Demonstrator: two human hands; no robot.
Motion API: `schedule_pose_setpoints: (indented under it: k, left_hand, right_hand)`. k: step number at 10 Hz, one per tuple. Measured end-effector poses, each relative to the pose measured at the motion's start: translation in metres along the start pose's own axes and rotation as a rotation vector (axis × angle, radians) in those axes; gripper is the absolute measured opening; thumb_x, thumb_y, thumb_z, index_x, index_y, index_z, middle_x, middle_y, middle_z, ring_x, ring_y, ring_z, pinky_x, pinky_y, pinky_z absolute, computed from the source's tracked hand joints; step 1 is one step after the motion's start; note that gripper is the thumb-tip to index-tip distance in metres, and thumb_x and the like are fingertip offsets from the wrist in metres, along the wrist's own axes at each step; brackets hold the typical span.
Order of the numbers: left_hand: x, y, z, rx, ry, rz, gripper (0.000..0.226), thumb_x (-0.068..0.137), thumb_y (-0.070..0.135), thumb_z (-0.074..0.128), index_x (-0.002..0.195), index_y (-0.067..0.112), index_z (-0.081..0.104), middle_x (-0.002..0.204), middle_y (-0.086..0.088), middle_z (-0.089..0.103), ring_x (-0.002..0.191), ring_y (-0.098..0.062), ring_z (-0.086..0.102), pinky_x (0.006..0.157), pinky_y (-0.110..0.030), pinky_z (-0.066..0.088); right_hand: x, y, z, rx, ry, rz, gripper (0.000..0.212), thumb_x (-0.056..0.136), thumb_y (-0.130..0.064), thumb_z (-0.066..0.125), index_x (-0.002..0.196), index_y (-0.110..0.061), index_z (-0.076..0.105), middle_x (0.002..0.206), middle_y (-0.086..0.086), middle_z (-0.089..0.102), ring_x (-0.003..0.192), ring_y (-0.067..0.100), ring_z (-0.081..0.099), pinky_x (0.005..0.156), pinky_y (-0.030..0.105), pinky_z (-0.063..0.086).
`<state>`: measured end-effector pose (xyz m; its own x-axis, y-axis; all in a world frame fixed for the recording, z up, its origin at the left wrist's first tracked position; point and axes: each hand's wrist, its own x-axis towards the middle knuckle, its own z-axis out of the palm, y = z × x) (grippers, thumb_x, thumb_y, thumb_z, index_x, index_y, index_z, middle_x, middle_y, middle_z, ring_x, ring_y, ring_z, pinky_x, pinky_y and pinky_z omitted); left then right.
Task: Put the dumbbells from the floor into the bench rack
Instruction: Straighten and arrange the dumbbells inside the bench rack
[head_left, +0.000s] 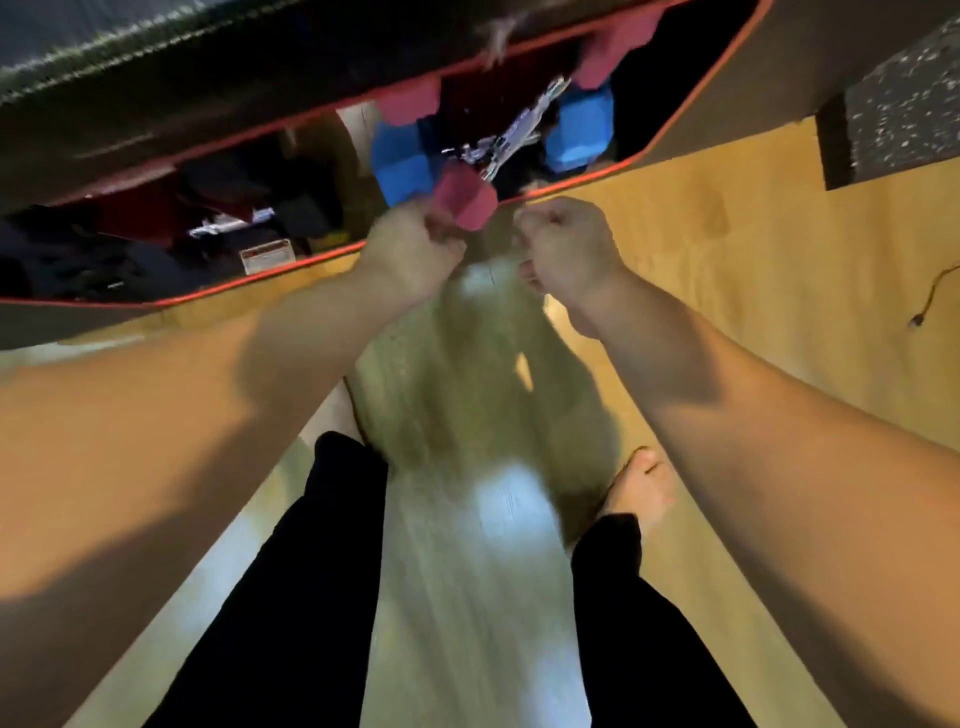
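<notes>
The bench (291, 264) stands open ahead, a black storage box with a red rim. Inside lie a blue dumbbell (402, 161) and a pink dumbbell (410, 101), blurred by motion. My left hand (413, 249) grips another pink dumbbell (465, 203) at the box's near rim; one pink head shows above my fingers. My right hand (563, 241) is a closed fist just right of it, over the floor, with nothing visible in it.
Dark clothes and a small clear box (267, 257) fill the bench's left half. A speckled black mat (904, 88) lies at the far right, with a black cable (930, 299) nearby. My legs in black trousers and a bare foot (644, 488) stand on the wooden floor.
</notes>
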<state>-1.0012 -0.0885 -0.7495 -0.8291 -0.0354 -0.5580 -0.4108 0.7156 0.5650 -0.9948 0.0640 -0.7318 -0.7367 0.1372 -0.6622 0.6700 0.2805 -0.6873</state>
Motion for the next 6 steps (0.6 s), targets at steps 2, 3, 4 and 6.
schedule_pose_setpoints:
  k: [2, 3, 4, 6]
  left_hand:
    - [0.068, -0.020, 0.016, -0.159, 0.009, -0.232, 0.080, 0.082, 0.032, 0.074, 0.144, 0.009, 0.029, 0.132, -0.007, 0.041, 0.121, -0.022, 0.046, 0.097, -0.022, 0.040]
    - [0.079, -0.022, 0.019, -0.086, -0.050, -0.217, 0.091, 0.073, 0.037, 0.081, 0.143, 0.008, 0.031, 0.138, -0.011, 0.043, 0.122, -0.026, 0.048, 0.091, -0.028, 0.041]
    - [0.090, -0.022, 0.027, -0.138, -0.130, -0.128, 0.092, 0.061, 0.041, 0.083, 0.135, 0.010, 0.038, 0.123, -0.006, 0.053, 0.110, -0.025, 0.059, 0.094, -0.034, 0.050]
    - [0.085, -0.016, 0.018, -0.140, -0.150, -0.047, 0.058, 0.063, 0.039, 0.073, 0.109, 0.013, 0.050, 0.094, 0.003, 0.054, 0.087, -0.015, 0.062, 0.087, -0.031, 0.054]
  right_hand:
    - [0.057, 0.004, 0.025, 0.121, -0.033, 0.058, 0.011, 0.091, -0.014, 0.053, 0.081, -0.016, 0.057, 0.080, 0.003, 0.056, 0.069, 0.019, 0.053, 0.064, 0.034, 0.048]
    - [0.076, 0.008, 0.034, 0.154, -0.087, 0.097, 0.006, 0.093, -0.014, 0.054, 0.090, -0.018, 0.056, 0.090, 0.002, 0.056, 0.082, 0.018, 0.054, 0.075, 0.033, 0.050]
    - [0.100, 0.009, 0.049, 0.086, -0.032, 0.099, 0.026, 0.094, -0.010, 0.052, 0.117, -0.004, 0.059, 0.107, 0.011, 0.064, 0.092, 0.022, 0.062, 0.073, 0.029, 0.053]
    - [0.101, 0.005, 0.071, 0.114, 0.057, 0.069, 0.041, 0.079, -0.020, 0.052, 0.118, -0.012, 0.062, 0.099, 0.008, 0.071, 0.085, 0.025, 0.069, 0.077, 0.043, 0.059]
